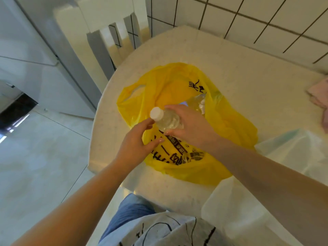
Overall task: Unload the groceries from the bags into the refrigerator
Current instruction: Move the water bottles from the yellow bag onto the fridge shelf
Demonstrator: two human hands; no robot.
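Right hand [188, 126] wrapped round bottle [166, 120], lifting clear; left hand [136, 144], fingers loose, pinning yellow bag [177, 82] on bench [248, 82].

Yellow bag [177, 82], black print; white-capped clear bottle [166, 119]

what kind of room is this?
Probably a home kitchen or dining corner: white tiled wall, a round table with a white chair, and what looks like a fridge at left. A yellow bag lies on the table.
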